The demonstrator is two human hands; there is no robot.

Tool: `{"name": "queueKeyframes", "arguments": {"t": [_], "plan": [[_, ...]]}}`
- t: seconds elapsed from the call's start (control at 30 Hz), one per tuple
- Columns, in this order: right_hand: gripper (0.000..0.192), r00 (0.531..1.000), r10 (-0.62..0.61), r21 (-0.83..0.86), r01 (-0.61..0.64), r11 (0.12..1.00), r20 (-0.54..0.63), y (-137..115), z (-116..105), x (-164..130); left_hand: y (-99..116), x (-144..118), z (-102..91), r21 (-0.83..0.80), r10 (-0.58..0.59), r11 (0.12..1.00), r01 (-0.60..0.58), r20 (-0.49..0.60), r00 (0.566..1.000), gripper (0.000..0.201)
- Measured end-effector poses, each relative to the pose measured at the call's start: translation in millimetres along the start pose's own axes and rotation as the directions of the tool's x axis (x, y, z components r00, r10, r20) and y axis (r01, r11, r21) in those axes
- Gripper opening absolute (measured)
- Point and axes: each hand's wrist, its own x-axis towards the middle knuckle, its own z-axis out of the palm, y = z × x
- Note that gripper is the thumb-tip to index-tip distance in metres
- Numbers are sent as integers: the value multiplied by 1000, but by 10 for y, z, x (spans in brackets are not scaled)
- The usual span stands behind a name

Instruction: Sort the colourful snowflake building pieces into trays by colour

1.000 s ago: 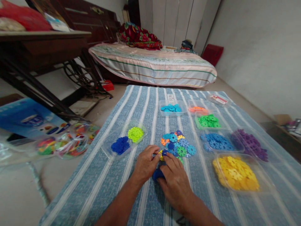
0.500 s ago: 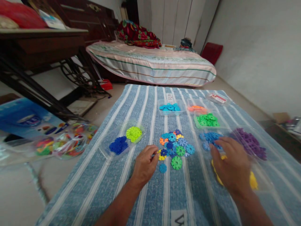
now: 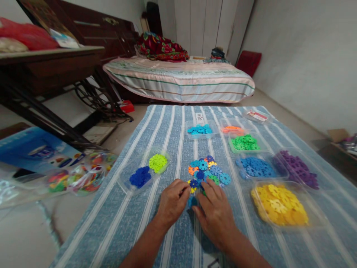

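Note:
Several notched plastic discs in blue, green, orange and yellow lie in a loose pile at the middle of the table. At the pile's near left side, my left hand is closed in a pinch; what is between its fingertips, if anything, is hidden. My right hand reaches over the near edge of the pile, fingers apart and bent downward. Its fingers partly cover a green disc. A single blue disc shows between the two hands, close to the right thumb and index finger.
On the right stand clear boxes of yellow discs, blue discs, purple discs and green discs. Farther back are boxes of light-blue discs and orange discs. Dark-blue discs and lime discs sit left.
My right hand has moved left from above the blue and yellow boxes to the near edge of the pile. My left hand stays pinched in nearly the same place.

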Motion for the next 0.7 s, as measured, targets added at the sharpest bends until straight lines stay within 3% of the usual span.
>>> {"name": "queueKeyframes", "arguments": {"t": [0.2,0.43,0.57,0.7], "plan": [[29,998,-8,-4,9,1000,56,-114,234,0,-16,7,-5,-52,-58,997,56,-46,997,22],[31,997,-28,41,26,999,70,-12,168,54,-53,21,-6,-91,-85,993,81,-32,996,22],[14,987,-144,-90,151,984,76,141,45,446,-59,16,-14,-96,-73,993,70,-33,997,20],[11,979,-201,-230,198,953,11,399,-156,1220,-58,7,-2,-91,-63,994,58,-49,997,20]]}}
